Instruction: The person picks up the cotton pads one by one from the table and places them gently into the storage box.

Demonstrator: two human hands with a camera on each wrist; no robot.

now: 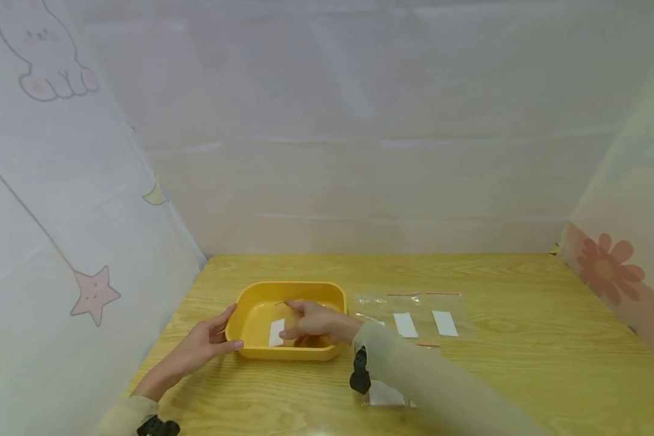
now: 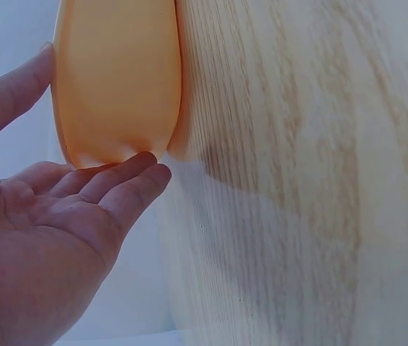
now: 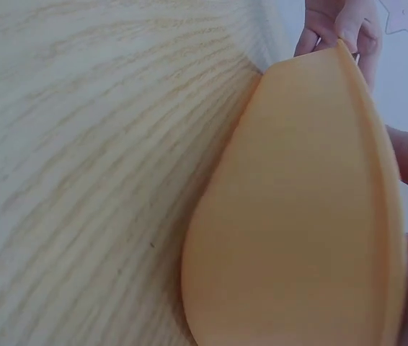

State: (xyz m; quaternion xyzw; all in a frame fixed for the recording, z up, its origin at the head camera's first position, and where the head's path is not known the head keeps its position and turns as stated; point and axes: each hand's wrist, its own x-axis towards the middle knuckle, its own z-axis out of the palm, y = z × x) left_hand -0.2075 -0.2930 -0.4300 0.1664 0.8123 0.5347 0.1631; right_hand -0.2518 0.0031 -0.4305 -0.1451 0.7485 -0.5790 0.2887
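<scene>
A yellow plastic basin [image 1: 258, 353] stands on the table's left half. At its left end my left hand [image 1: 204, 342] holds the rim. The left wrist view shows the thumb on one side of the basin [image 2: 117, 79] and the fingers against its end. My right hand [image 1: 316, 320] reaches inside, thumb and forefinger spread apart. The thumb tip touches or lies beside a white card [image 1: 276, 333]. A thin reddish line by the forefinger resembles the strip on the clear zip bags. In the right wrist view the basin wall [image 3: 298, 194] hides most of this hand.
Right of the basin lie several clear zip bags with reddish strips, each with a white card [image 1: 445, 323] inside. My right forearm covers part of the nearer bags. Pale sheets [image 1: 360, 151] hang behind and at both sides of the wooden table [image 1: 550, 345].
</scene>
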